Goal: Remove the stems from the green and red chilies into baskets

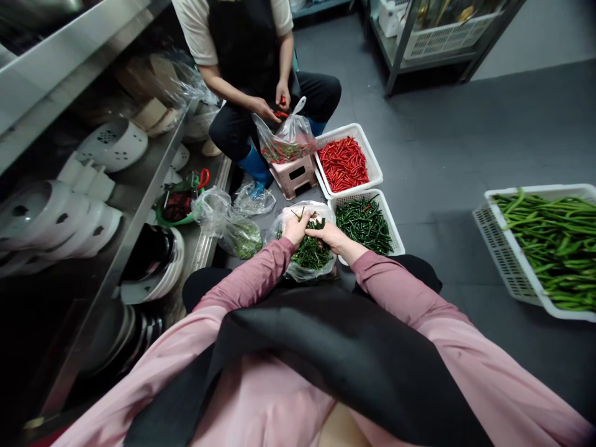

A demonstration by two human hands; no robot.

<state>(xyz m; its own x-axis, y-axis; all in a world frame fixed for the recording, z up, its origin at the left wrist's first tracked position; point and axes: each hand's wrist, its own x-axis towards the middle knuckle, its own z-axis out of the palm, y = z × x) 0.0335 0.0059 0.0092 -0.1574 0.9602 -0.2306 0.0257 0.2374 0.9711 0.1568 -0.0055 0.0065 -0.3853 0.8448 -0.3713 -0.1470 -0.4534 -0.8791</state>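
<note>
Both my hands are together over a clear plastic bag (331, 214) of green chilies (310, 253), between my knees. My left hand (296, 231) is closed in a pinch, with a thin green chili stem poking up above its fingers. Touching it from the right, my right hand (331, 237) is closed too, and dark green chili shows at its fingertips. Just to the right stands a white basket (397, 239) of dark green chilies (363, 223). The fingers partly hide what they grip.
A co-worker (246, 56) sits opposite, handling red chilies over a bag on a pink stool (294, 177). A white basket (375, 164) holds red chilies (343, 164). At right is a basket (505, 261) of long green peppers (554, 248). Metal shelving (139, 230) with bowls runs along the left.
</note>
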